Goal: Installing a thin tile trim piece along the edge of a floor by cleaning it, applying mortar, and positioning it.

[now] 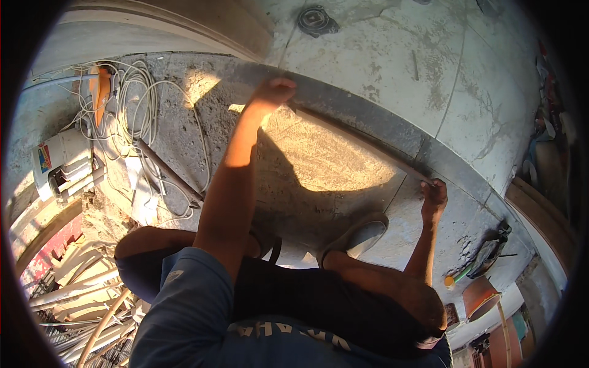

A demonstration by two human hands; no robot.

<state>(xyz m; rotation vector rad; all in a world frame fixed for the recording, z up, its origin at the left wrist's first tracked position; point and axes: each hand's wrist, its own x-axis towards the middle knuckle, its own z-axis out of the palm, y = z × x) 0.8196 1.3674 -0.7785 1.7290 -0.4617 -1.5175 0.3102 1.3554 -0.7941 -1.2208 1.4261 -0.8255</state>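
A long, thin, brownish strip (362, 140) stretches slantwise in front of me, close along the dark stone edging; its exact kind does not show. My left hand (274, 92), arm reaching far forward, is closed at its upper left end. At its lower right end my right hand (434, 195) pinches the tip between thumb and fingers. Beneath and beside the strip lies a sunlit patch of rough concrete floor (331, 161). My sandalled foot (366, 235) rests on the floor below the strip.
Coiled pale cable (136, 101) and an orange tool (100, 92) lie at the left, with a dark bar (169, 172) and a white box-shaped device (61, 156). Poles (80, 288) pile at lower left. A round drain cover (316, 21) sits far ahead. A reddish pot (480, 299) stands right.
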